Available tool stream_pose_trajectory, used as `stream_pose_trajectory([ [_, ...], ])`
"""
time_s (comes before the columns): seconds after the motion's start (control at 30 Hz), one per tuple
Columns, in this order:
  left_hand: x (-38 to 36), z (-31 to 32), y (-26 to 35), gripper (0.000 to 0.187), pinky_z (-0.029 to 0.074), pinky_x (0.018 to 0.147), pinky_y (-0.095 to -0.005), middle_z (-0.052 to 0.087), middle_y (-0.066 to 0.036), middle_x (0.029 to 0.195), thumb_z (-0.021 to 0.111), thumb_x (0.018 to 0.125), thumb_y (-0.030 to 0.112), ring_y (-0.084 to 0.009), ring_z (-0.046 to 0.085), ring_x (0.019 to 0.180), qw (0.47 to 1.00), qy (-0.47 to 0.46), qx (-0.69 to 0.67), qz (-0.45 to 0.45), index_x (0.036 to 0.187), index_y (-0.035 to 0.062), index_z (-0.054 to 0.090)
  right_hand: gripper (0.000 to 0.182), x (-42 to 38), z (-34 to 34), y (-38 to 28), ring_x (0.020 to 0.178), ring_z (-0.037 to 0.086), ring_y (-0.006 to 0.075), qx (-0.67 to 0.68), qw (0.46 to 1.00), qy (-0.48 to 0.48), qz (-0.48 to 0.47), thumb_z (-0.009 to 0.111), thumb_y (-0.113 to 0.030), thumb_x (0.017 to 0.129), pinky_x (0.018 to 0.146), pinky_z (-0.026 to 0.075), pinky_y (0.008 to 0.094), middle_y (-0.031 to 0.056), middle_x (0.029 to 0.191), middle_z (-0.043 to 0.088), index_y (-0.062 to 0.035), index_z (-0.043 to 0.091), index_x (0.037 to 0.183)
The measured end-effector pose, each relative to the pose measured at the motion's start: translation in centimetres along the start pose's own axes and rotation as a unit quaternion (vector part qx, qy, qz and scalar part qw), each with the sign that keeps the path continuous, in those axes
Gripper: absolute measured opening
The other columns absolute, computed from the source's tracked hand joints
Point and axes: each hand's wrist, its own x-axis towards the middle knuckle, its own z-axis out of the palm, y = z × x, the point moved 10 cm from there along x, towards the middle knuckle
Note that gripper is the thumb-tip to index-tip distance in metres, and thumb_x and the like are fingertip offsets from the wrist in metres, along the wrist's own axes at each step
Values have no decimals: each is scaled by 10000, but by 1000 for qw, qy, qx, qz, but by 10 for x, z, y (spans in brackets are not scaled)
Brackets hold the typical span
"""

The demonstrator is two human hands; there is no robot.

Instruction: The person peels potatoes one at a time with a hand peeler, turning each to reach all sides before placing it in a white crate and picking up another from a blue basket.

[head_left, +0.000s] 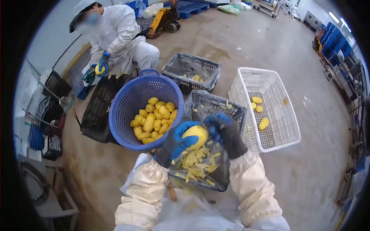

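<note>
Holding the yellow potato in curled fingers above the black crate, near its left edge, the left hand has it just left of the right hand, whose fingers look too blurry to tell.

the smooth, light brown floor bore damp-looking patches. a white crate stood on it, with a near black crate and a far black crate to its left. a yellow pallet jack stood farther off.
</note>
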Motion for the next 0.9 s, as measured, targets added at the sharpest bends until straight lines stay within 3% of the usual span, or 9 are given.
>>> stream_pose_trajectory([
  [0.03, -1, 4, 6, 710, 501, 855, -324, 627, -109, 1065, 746, 746, 446, -189, 622, 948, 999, 0, 36, 16, 1220, -29, 516, 178, 22, -47, -7, 464, 440, 63, 3, 992, 115, -50, 503, -197, 938, 426, 353, 196, -2, 642, 535, -60, 611, 902],
  [0.17, 7, -3, 10, 723, 498, 844, -326, 628, -99, 1023, 827, 667, 317, -179, 605, 948, 979, 31, 194, 45, 1228, -34, 537, 194, -9, 12, -20, 466, 466, 72, 9, 998, -58, -16, 542, -201, 921, 427, 358, 199, 6, 653, 573, -36, 628, 866],
  [0.23, 4, 2, 18, 840, 499, 814, -349, 634, -137, 984, 844, 626, 319, -241, 622, 907, 947, 36, 285, 145, 1292, -43, 481, 188, 11, -19, -4, 466, 466, 71, -18, 998, 19, -56, 549, -197, 918, 428, 359, 199, 7, 647, 568, -33, 630, 873],
  [0.27, 3, 5, 20, 840, 499, 814, -349, 634, -137, 984, 844, 626, 319, -241, 622, 907, 947, 34, 286, 144, 1292, -43, 481, 182, 17, -44, -5, 466, 466, 70, -53, 990, 92, -95, 556, -192, 915, 428, 361, 199, 9, 641, 563, -30, 632, 880],
  [0.47, -2, 10, 30, 1061, 493, 815, -379, 626, -173, 997, 861, 575, 351, -298, 621, 901, 929, 51, 340, 140, 1406, -35, 326, 268, 1, 1, -1, 515, 494, 54, -42, 991, -106, -67, 476, -229, 964, 459, 386, 189, 9, 697, 583, -14, 636, 981],
  [0.53, -6, 13, 33, 1065, 498, 812, -395, 620, -181, 1002, 858, 569, 355, -314, 620, 895, 920, 49, 344, 179, 1404, -38, 326, 314, 12, -32, 2, 557, 487, 46, 194, 979, -12, -57, 488, -282, 957, 483, 384, 188, -3, 744, 570, -10, 623, 1033],
  [0.67, -7, 14, 40, 1053, 500, 812, -395, 617, -182, 995, 860, 566, 353, -317, 618, 896, 918, 70, 355, 162, 1393, -42, 342, 356, -3, -4, -3, 572, 464, 43, -42, 991, -69, -108, 502, -335, 931, 487, 370, 182, -17, 774, 568, -28, 622, 1065],
  [0.73, -9, 11, 41, 1003, 497, 820, -393, 620, -177, 1008, 854, 589, 345, -317, 618, 911, 914, 80, 357, 173, 1377, -42, 369, 322, 17, -30, 21, 542, 450, 42, 54, 983, -41, -169, 498, -308, 934, 474, 365, 182, -25, 749, 560, -43, 625, 1066],
  [0.9, -9, 6, 38, 932, 490, 833, -377, 620, -154, 1013, 837, 631, 347, -286, 616, 935, 928, 103, 319, 164, 1357, -42, 401, 224, 17, -22, 25, 496, 440, 54, 137, 990, 28, 14, 494, -225, 942, 437, 361, 183, -19, 678, 525, -42, 617, 978],
])
